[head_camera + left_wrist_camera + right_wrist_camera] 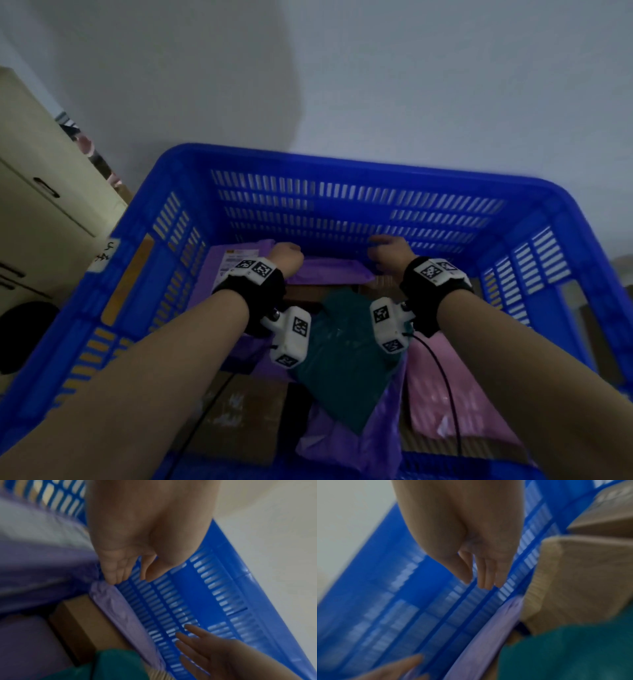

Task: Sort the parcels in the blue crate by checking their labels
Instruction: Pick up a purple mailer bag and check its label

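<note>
The blue crate (342, 164) holds several parcels. A flat purple mailer (329, 272) lies against its far wall, on top of a brown cardboard box (82, 622). My left hand (286, 253) reaches down at the mailer's left corner; its straight fingers (116, 574) touch the crumpled purple edge (106, 592), thumb apart. My right hand (387, 250) hovers at the mailer's right end with fingers (486, 580) straight, close to the slotted wall and holding nothing. A teal parcel (346, 363) lies in the middle, below both wrists.
A pink mailer (442, 387) lies at the right, another purple bag (359, 442) and a cardboard box (239, 411) near the front. A purple parcel with a white label (236, 260) sits back left. A beige cabinet (41, 192) stands left of the crate.
</note>
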`<state>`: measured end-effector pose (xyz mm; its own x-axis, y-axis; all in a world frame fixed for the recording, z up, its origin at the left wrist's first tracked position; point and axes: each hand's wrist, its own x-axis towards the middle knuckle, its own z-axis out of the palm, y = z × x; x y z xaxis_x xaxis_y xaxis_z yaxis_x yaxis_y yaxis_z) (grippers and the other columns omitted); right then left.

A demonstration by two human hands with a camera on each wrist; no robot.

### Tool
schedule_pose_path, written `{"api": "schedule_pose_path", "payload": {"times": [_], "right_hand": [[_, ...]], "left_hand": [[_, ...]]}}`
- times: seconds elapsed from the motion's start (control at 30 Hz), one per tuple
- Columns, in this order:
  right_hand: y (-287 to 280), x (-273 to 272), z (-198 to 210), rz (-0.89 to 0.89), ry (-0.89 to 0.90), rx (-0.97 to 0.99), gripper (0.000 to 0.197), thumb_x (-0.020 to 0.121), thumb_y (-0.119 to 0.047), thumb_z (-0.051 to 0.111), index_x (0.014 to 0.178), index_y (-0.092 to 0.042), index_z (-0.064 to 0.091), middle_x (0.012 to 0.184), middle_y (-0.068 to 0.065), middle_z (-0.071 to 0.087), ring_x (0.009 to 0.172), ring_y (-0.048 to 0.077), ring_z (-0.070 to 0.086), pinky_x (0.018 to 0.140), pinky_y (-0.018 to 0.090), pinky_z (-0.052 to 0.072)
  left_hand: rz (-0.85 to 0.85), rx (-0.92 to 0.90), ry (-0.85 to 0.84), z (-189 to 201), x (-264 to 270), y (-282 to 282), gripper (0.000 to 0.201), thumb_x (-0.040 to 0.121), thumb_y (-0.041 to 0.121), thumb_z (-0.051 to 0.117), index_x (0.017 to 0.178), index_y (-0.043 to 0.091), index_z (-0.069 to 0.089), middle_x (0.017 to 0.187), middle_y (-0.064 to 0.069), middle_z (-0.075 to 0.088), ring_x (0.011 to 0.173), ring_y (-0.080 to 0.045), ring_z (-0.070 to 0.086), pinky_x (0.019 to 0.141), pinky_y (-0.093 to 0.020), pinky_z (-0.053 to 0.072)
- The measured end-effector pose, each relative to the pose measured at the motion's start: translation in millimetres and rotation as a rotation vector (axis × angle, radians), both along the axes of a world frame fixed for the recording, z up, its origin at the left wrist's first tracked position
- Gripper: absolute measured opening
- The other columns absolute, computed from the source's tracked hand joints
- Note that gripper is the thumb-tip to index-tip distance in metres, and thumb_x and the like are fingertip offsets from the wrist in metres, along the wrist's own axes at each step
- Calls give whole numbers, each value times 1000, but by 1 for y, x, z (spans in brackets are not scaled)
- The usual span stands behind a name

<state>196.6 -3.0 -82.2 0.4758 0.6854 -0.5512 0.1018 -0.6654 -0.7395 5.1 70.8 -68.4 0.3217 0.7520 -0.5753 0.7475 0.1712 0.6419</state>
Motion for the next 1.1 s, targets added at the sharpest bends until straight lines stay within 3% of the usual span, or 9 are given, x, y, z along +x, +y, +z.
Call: {"api": "schedule_pose_path", "payload": {"times": [0.2, 0.27, 0.37, 0.47, 0.57, 0.77, 0.9, 1.0, 1.1], "right_hand": [[1, 13, -20, 60, 57, -127, 40, 95, -3, 46, 132, 11, 46, 125, 25, 54, 100, 20, 48, 90, 31, 43], [6, 15, -32, 32, 111, -149, 35, 93, -13, 54, 119, 10, 57, 108, 21, 59, 91, 25, 54, 84, 37, 48], [13, 16, -40, -59, 283, -182, 14, 92, -15, 56, 87, -2, 58, 83, 17, 58, 68, 26, 55, 60, 35, 45], [16, 15, -38, -41, 352, -198, 14, 94, -19, 55, 93, -4, 54, 86, 14, 58, 70, 24, 55, 56, 31, 45], [16, 17, -36, -45, 376, -176, 26, 94, -20, 55, 109, 1, 55, 99, 19, 61, 84, 30, 59, 70, 36, 50], [7, 20, -20, -96, 361, -121, 15, 95, -14, 52, 97, 0, 58, 84, 13, 61, 70, 23, 58, 67, 33, 51], [-6, 22, 9, -139, 371, -45, 17, 97, -7, 46, 82, -5, 52, 75, 11, 56, 64, 19, 53, 47, 22, 50], [-17, 23, 35, -158, 363, 44, 22, 97, -4, 44, 75, -8, 47, 68, 11, 45, 56, 17, 43, 35, 14, 40], [-30, 24, 64, -144, 334, 105, 24, 96, -6, 43, 73, -12, 46, 64, 8, 40, 53, 14, 37, 46, 21, 37]], "left_hand": [[52, -6, 126, -19, 18, 0, 42, 97, 4, 36, 138, -4, 39, 144, -23, 41, 125, -33, 46, 98, -33, 39], [67, -23, 154, -24, 17, 4, 32, 97, 4, 36, 125, -3, 49, 136, -25, 48, 106, -30, 52, 85, -34, 41], [54, -36, 213, -31, 18, 10, 36, 98, 5, 34, 127, -11, 48, 134, -25, 50, 117, -34, 52, 93, -36, 43], [38, -29, 252, -36, 20, 12, 38, 99, 6, 35, 129, -12, 49, 134, -27, 51, 125, -35, 49, 99, -34, 41], [62, -31, 234, -38, 20, 14, 38, 99, 7, 36, 130, -12, 49, 136, -27, 50, 127, -36, 48, 101, -34, 39], [230, -81, 48, -28, 13, 13, 32, 103, 15, 30, 121, -4, 49, 134, -24, 49, 116, -30, 52, 98, -34, 41], [353, -68, -97, -10, 10, 15, 46, 97, 32, 41, 123, -5, 54, 127, -24, 56, 113, -35, 57, 95, -40, 47], [276, 44, -111, 17, 7, 15, 43, 96, 18, 43, 128, -9, 52, 132, -27, 54, 122, -39, 53, 102, -44, 46], [192, 151, -165, 47, 2, 13, 33, 93, 5, 46, 121, -6, 60, 127, -25, 59, 120, -38, 56, 101, -42, 48]]}}
